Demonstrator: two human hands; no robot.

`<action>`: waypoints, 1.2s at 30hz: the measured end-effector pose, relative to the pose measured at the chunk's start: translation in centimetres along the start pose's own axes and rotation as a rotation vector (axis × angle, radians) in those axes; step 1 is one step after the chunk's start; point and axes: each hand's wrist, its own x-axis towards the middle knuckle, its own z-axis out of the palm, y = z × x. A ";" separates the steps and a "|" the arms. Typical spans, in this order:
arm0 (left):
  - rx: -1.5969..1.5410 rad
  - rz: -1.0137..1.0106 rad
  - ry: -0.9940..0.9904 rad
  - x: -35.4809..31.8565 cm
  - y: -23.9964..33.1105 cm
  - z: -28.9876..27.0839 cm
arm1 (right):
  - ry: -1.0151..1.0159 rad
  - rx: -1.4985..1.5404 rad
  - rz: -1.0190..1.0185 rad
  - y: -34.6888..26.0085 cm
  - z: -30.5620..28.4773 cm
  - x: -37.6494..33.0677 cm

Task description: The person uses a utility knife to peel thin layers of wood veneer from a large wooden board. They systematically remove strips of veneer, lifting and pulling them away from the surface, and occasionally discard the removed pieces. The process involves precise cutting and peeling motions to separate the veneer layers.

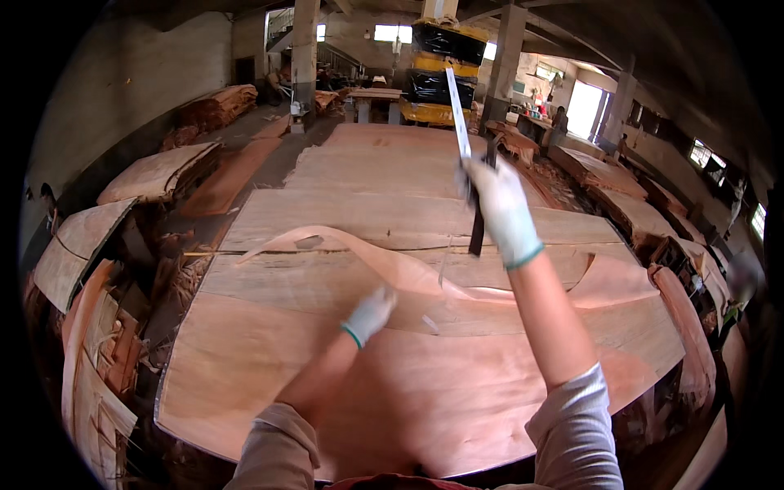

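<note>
A wide stack of thin wood veneer sheets [441, 359] lies in front of me. Across it runs a long, wavy strip of veneer [408, 276], its left end curling up. My left hand [372, 316], in a white glove with a green cuff, is low over the sheets beside this strip. Its fingers look bunched, but blur hides what they may hold. Raised at the right, my gloved right hand [505, 204] is closed round a long, flat, whitish blade-like strip [458, 110] pointing up and away. A narrow dark bar [477, 233] hangs below the same hand; whether the two are joined is unclear.
More veneer stacks stand at the left [159, 170] and right [608, 173]. Broken scraps [122, 351] lie low at the left. Beyond the stack rises a pillar wrapped in black and yellow [441, 77]. Another person [559, 121] is at the far right.
</note>
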 end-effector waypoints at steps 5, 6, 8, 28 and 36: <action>-0.716 0.525 -0.425 1.6 21.7 -7.4 | 0.083 -0.125 0.009 2.8 -2.6 -4.8; -0.753 0.574 -0.326 0.7 23.5 -7.3 | 0.134 -0.264 -0.197 3.3 -2.3 -4.8; -1.008 0.632 -0.237 0.0 25.0 -6.3 | 0.271 -0.708 -0.633 3.1 -1.5 -5.1; -0.617 0.186 0.590 -19.6 -9.4 -25.1 | -0.645 0.185 0.579 8.6 29.9 -18.2; -0.120 -0.332 0.713 -13.3 -44.7 -29.5 | -0.697 0.076 0.941 30.8 50.7 -23.5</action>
